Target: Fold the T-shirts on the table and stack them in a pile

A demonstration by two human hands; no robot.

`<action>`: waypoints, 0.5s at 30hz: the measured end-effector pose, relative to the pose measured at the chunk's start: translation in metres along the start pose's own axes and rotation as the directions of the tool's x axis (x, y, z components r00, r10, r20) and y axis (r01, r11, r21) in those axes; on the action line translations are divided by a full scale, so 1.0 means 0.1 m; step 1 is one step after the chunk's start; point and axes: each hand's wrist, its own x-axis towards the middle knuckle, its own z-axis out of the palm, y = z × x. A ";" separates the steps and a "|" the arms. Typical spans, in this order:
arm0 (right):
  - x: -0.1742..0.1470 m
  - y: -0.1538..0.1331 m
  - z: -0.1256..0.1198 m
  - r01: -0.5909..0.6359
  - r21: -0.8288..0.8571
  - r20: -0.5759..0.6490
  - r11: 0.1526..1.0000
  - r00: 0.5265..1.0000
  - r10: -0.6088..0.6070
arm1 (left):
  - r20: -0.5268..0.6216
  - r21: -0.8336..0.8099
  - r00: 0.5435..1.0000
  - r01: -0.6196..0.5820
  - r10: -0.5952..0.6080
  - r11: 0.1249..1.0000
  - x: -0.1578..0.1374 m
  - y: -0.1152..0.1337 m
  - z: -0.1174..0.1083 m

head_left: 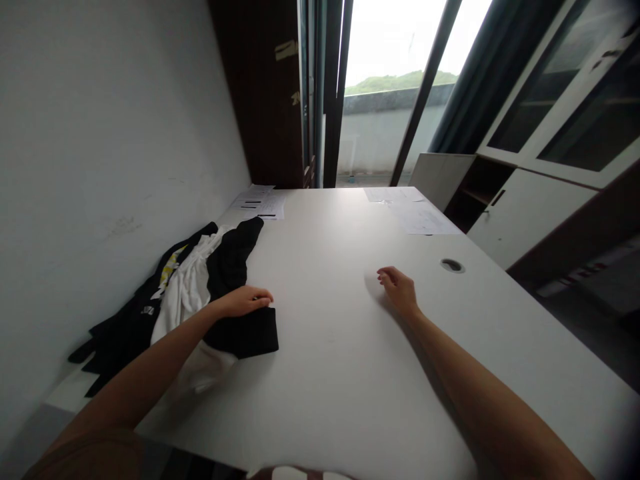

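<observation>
My left hand (246, 301) is over a black garment (245, 333) at the left of the white table (325, 380). Its fingers are curled together, and whether they pinch any cloth cannot be made out. Beneath and beside the black garment lies a crumpled white garment (185, 287). Against the wall rests another black garment with a yellow and white print (135, 333). Over bare tabletop on the right is my right hand (399, 288), fingers bent inward and closed, with nothing visible in them.
Printed papers (260, 202) lie at the table's far left corner, with more sheets (425, 219) at the far right. A round cable hole (453, 266) is set near the right edge. The wall (100, 167) borders the left side; white cabinets (530, 207) stand to the right.
</observation>
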 end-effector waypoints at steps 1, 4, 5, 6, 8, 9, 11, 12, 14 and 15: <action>-0.01 -0.02 0.02 -0.004 0.008 0.006 1.000 1.000 0.004 | 0.065 -0.046 0.997 -0.046 0.049 0.998 -0.15 0.06 0.03; -0.04 -0.08 0.06 -0.011 0.031 0.053 0.999 0.999 0.010 | 0.208 -0.045 0.978 0.046 -0.036 0.998 -0.55 0.05 0.01; -0.05 -0.09 0.07 -0.018 0.040 0.067 0.999 0.998 0.015 | 0.261 -0.029 0.961 0.105 -0.094 0.994 -0.65 -0.02 -0.04; -0.06 -0.10 0.08 -0.026 0.049 0.078 0.998 0.997 0.022 | 0.331 -0.031 0.934 0.156 -0.137 0.987 -0.75 -0.10 -0.10; -0.06 -0.11 0.11 -0.049 0.065 0.092 0.997 0.995 0.043 | 0.505 -0.116 0.848 0.253 -0.163 0.961 -0.90 -0.26 -0.26; -0.05 -0.11 0.13 -0.062 0.069 0.098 0.996 0.994 0.055 | 0.598 -0.182 0.787 0.314 -0.148 0.932 -0.95 -0.31 -0.34; -0.04 -0.12 0.19 -0.083 0.053 0.111 0.995 0.991 0.077 | 0.749 -0.296 0.658 0.432 -0.073 0.852 -0.99 -0.33 -0.48; -0.03 -0.13 0.24 -0.082 0.024 0.117 0.996 0.990 0.078 | 0.784 -0.336 0.620 0.461 -0.028 0.821 -0.96 -0.30 -0.52; -0.02 -0.15 0.34 -0.032 -0.083 0.131 0.996 0.990 0.043 | 0.749 -0.402 0.661 0.401 0.044 0.823 -0.80 -0.16 -0.52; -0.01 -0.17 0.38 0.016 -0.153 0.147 0.988 0.989 0.007 | 0.679 -0.424 0.731 0.315 0.068 0.849 -0.67 -0.08 -0.48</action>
